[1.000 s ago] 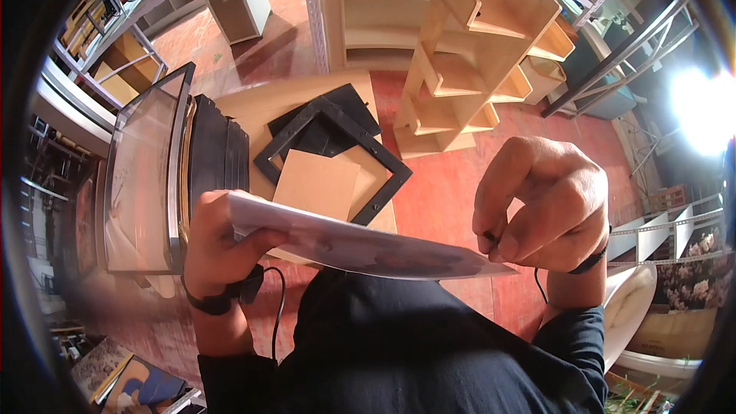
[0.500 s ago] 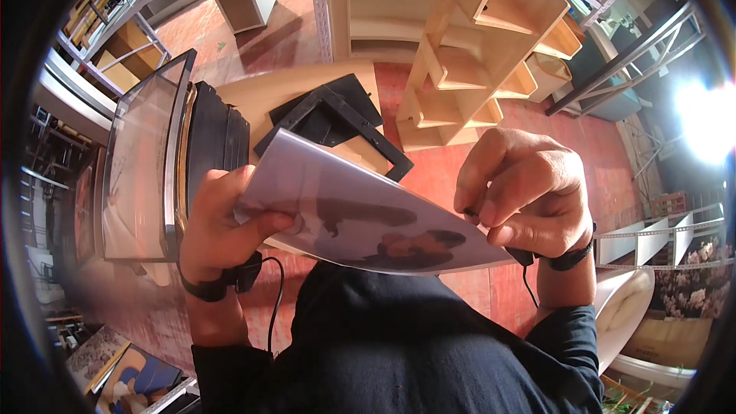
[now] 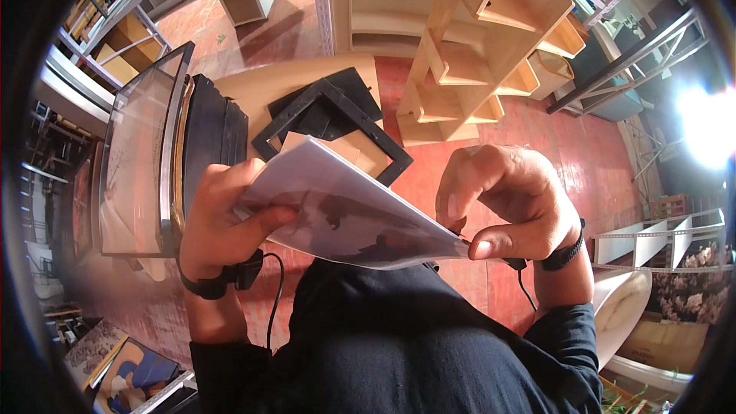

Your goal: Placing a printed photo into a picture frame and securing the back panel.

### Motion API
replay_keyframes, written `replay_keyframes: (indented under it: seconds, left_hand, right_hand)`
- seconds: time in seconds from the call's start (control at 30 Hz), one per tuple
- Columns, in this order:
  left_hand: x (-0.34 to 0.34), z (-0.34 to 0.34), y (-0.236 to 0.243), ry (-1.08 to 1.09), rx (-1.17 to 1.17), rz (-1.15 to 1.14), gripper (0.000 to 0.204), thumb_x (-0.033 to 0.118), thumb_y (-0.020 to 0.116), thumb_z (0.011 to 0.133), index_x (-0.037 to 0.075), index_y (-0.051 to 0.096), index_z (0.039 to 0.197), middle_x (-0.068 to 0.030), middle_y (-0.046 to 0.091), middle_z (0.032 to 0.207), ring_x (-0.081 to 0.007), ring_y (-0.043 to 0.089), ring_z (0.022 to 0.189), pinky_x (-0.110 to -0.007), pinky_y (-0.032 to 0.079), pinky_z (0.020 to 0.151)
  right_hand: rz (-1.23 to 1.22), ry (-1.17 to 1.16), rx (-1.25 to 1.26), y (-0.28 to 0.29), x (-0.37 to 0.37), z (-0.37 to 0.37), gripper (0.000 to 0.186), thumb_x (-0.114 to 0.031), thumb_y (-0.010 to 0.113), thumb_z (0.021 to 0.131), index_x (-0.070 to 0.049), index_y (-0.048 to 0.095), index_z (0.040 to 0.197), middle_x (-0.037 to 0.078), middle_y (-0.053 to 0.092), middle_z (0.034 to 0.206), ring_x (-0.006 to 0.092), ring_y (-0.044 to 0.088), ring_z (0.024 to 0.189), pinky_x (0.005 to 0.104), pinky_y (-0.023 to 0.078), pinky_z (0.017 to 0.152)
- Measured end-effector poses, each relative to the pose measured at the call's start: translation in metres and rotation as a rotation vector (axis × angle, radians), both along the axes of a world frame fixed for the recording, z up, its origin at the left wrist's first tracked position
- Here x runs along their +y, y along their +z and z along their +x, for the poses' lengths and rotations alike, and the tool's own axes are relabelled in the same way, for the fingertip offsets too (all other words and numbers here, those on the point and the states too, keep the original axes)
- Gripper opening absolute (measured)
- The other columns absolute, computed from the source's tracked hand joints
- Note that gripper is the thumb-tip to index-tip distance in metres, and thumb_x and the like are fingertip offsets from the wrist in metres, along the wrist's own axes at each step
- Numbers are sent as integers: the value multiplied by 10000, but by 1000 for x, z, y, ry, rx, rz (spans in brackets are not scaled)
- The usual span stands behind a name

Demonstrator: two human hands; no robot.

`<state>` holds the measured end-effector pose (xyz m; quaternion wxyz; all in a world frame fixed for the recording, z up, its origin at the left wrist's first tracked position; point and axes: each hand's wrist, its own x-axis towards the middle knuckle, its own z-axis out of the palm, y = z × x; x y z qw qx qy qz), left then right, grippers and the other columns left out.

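Observation:
My left hand [image 3: 222, 218] grips the left edge of a glossy picture sheet [image 3: 353, 211], its thumb lying on the face. The sheet is tilted in front of my body and shows a dark figure on a pale ground. Brown board shows behind its upper edge. My right hand [image 3: 514, 199] is at the sheet's right corner, thumb against the edge and forefinger bent above it. A small dark bit shows by the fingertips; I cannot make out its kind. Beyond the sheet, a black frame [image 3: 337, 103] rests on a tan board [image 3: 245, 80].
Black frames [image 3: 211, 126] and a glazed frame [image 3: 138, 161] lean at the left. A wooden shelf unit [image 3: 468, 69] stands on the red floor ahead. White slatted racking [image 3: 667, 238] is at the right, below a bright lamp [image 3: 705, 126].
The sheet's right corner has shifted left and bends more, showing less of the picture. My right hand has moved left with it, its thumb and forefinger wider apart. My left hand keeps its hold.

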<state>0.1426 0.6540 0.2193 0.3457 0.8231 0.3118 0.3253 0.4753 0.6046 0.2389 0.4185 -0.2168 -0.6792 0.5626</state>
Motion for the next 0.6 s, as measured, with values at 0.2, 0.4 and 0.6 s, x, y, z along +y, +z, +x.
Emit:
replay_keyframes:
  seconds: [0.2, 0.4, 0.6]
  left_hand:
    - [1, 2, -6, -6, -24, -8, 300, 122, 848, 757, -27, 669, 947, -153, 713, 774, -281, 728, 685, -313, 532, 637]
    - [5, 1, -6, -92, -40, 2, 306, 135, 845, 779, -23, 660, 965, -146, 710, 760, -280, 721, 651, -311, 529, 613]
    - [6, 4, -6, -79, -62, -10, 299, 148, 840, 793, -21, 657, 957, -130, 705, 769, -276, 718, 657, -307, 523, 611]
  right_hand:
    - [-116, 22, 10, -1, 0, 1, 324, -94, 838, 802, 44, 642, 1019, 135, 658, 948, 228, 621, 870, 334, 482, 771]
    - [-112, 32, 107, -9, 0, 3, 384, -135, 862, 796, 51, 633, 1042, 135, 662, 945, 228, 627, 866, 335, 483, 753]
    - [-60, 59, 66, -8, 4, 8, 390, -184, 881, 786, 37, 653, 1013, 133, 682, 927, 234, 635, 832, 341, 489, 746]
